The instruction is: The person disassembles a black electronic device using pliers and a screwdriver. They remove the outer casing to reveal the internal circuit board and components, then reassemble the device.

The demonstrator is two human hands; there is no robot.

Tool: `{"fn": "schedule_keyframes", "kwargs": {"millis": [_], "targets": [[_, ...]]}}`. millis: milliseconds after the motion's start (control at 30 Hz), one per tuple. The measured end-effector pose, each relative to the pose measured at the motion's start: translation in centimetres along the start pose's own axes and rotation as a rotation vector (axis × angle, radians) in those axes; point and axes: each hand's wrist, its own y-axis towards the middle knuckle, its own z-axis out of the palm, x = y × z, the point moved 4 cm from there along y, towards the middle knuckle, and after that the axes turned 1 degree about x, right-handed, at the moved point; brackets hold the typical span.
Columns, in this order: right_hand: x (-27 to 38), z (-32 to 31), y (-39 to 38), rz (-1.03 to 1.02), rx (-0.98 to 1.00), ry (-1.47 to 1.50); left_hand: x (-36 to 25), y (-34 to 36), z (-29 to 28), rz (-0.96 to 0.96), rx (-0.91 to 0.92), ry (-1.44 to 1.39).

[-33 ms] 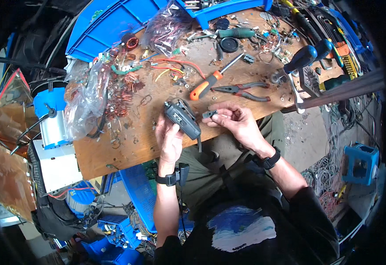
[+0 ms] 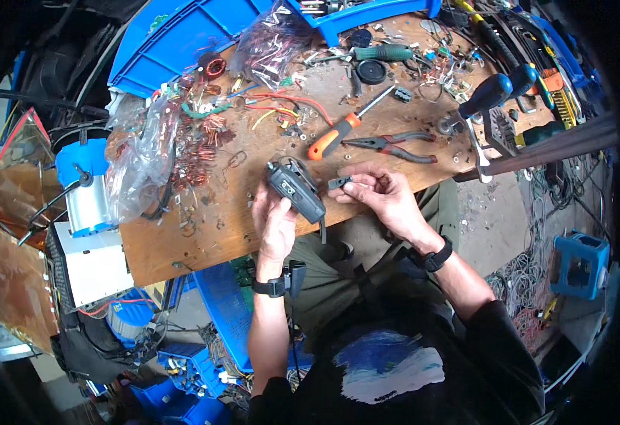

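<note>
In the head view, the left hand (image 2: 275,232) curls around a dark grey, boxy plastic device (image 2: 301,198) above the near edge of the brown wooden bench (image 2: 155,249), thumb against its side, apparently steadying it. Just right, the right hand (image 2: 396,209) pinches a small grey plastic piece (image 2: 338,183) between thumb and fingers, likely for fine control. Farther off, an orange-and-black-handled screwdriver (image 2: 333,139) and dark-and-red-handled pliers (image 2: 376,142) lie seemingly within reach.

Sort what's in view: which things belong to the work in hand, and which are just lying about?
In the work: dark boxy device, held in the left hand; small dark piece, pinched in the right hand.

Apparently just lying about: orange-and-black screwdriver; pliers; green-handled tool; copper windings; clear plastic bag.
</note>
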Motion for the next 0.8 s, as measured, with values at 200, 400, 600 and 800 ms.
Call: {"fn": "schedule_keyframes", "kwargs": {"millis": [200, 400, 600, 800], "targets": [[-0.1, -0.2, 0.3, -0.026, 0.008, -0.083, 0.0, 0.1, -0.1, 0.009, 0.007, -0.008], [-0.2, -0.6, 0.2, -0.058, 0.032, -0.160, -0.1, 0.1, 0.3, -0.022, 0.010, -0.016], [1.2, 0.9, -0.1, -0.261, 0.199, -0.368, 0.0, 0.3, 0.4, -0.009, 0.029, 0.026], [0.5, 1.1, -0.2, -0.079, 0.089, -0.337, 0.0, 0.2, 0.4, -0.006, 0.018, 0.033]]}}
